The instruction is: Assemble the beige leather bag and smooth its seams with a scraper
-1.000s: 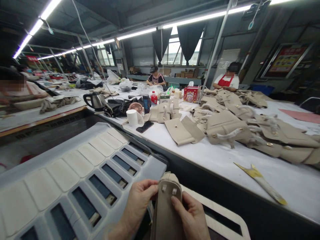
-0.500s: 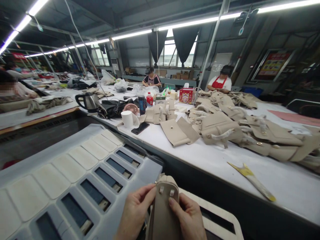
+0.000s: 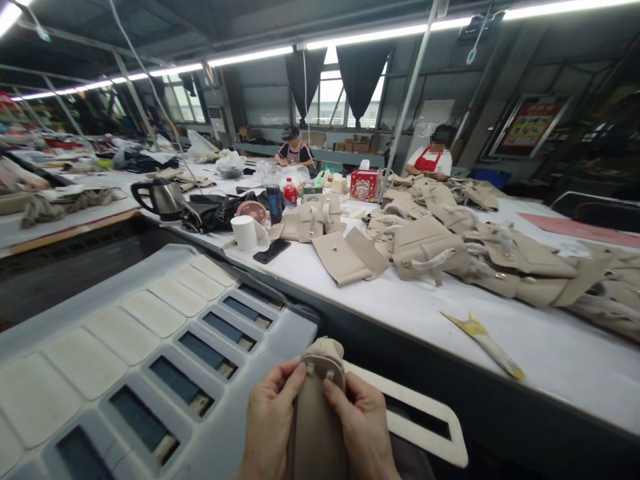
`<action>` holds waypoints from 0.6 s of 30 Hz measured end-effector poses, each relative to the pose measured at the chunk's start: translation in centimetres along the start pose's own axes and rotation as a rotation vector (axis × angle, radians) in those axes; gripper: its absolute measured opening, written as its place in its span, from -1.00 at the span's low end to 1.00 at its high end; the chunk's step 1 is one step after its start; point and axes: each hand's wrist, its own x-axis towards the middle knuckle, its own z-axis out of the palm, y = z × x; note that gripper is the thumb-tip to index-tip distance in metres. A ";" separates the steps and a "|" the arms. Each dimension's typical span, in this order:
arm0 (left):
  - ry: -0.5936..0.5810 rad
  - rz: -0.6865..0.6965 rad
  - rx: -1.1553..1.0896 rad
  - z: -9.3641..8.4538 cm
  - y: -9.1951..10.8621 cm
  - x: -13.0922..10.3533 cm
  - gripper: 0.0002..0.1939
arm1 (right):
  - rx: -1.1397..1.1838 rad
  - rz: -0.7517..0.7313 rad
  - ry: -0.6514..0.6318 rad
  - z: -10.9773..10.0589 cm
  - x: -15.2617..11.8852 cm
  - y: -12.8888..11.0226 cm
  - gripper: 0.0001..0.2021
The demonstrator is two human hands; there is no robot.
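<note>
Beige leather bag piece (image 3: 316, 413): bottom centre of the head view, 6 o'clock, held upright between both hands; folded rounded top end carries two small pale tabs.
Handling: judged light and pliable, soft enough to buckle at the fold; smooth face may slip, so the side edges just below the tabs look the surest hold.
Left hand (image 3: 267, 427): closed on the piece's left edge, at 9 o'clock of it; thumb pressed up near the left tab, fingers wrapped behind, wrist rising from the lower frame.
Right hand (image 3: 364, 430): closed on the right edge, at 3 o'clock; thumb tip by the right tab, knuckles turned outward.
Grey moulded tray with rows of pale pads and dark slots (image 3: 150, 333): 9 to 10 o'clock of the hands, near.
White flat frame with a slot opening (image 3: 425, 427): 3 o'clock, just beside the right hand.
Long white worktable (image 3: 450, 320): 1 o'clock, bearing a heap of beige bags (image 3: 450, 247).
Co-workers: two seated at 12 o'clock, well apart.
</note>
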 end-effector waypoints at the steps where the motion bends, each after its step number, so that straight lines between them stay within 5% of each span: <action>1: 0.013 -0.009 -0.036 0.0 -0.3 0.1 -0.54 | 0.003 0.001 -0.001 0.2 0.2 -0.1 -0.62; 10: 0.191 -0.010 -0.235 -1.7 -0.8 1.8 -0.52 | -0.143 -0.071 -0.028 0.9 -1.1 0.1 -0.82; 13: 0.295 0.051 -0.260 -2.5 -1.0 1.9 -0.53 | -0.174 -0.076 -0.092 0.6 -3.3 1.6 -0.58; 18: 0.098 0.001 -0.127 -2.0 -3.3 0.3 -0.59 | 0.284 0.110 -0.110 1.8 -4.9 5.8 -0.65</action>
